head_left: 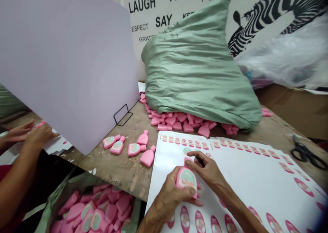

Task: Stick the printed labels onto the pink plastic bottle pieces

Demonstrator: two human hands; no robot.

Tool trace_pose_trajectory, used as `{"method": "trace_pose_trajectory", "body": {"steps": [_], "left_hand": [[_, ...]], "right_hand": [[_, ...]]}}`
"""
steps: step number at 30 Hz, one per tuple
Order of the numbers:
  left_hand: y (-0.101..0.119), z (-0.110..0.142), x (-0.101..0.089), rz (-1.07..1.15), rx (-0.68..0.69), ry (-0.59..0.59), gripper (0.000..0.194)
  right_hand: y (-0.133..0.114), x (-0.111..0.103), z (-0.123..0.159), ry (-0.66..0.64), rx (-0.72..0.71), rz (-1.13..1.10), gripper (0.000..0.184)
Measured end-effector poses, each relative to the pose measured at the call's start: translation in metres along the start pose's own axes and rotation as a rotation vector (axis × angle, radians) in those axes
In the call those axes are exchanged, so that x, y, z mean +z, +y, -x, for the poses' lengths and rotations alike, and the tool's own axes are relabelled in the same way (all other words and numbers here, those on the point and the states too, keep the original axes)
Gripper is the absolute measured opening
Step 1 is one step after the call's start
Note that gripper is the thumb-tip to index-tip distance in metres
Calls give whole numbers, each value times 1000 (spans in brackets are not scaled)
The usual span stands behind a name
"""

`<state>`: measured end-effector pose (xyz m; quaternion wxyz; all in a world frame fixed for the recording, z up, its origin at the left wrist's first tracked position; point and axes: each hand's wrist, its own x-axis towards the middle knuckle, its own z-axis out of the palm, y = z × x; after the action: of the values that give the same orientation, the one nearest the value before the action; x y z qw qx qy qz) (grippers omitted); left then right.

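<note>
While we look down over the glossy white label sheet (232,166) printed with pink oval labels, our left hand (174,197) is curled firmly around a pink bottle-shaped foam piece (186,180) held above the sheet. Our right hand (206,168) is half open, its fingertips pinching the piece's narrow top. Just left of the sheet, five smaller pink foam bottles (138,147) lie on the worn wooden table (115,169). Further left, a co-worker's hands (33,135) grip a pink piece. Right of the sheet lie black-handled scissors (304,154). Beyond the sheet, a bulging green woven sack (200,68) sits on a heap of pink foam bottles (179,121).
</note>
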<state>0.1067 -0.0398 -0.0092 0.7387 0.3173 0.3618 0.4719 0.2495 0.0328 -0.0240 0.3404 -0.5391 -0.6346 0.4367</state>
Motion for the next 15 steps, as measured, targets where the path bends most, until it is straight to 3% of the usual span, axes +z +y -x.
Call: {"method": "trace_pose_trajectory", "body": {"steps": [4,7,12,15], "left_hand": [[2,12,-18,40,-12,58,46],[9,22,-45,-53,35,228,43],[20,33,-105,-608,225,673,41],[25,33,-131,-841,268,766,38]], "right_hand": [[-2,2,-14,3,-33,95,42],[-1,3,-39,1,-88,264,41],[-7,26,-109,-22,-250,653,30],[-15,50,-152,2,-263,752,27]]}}
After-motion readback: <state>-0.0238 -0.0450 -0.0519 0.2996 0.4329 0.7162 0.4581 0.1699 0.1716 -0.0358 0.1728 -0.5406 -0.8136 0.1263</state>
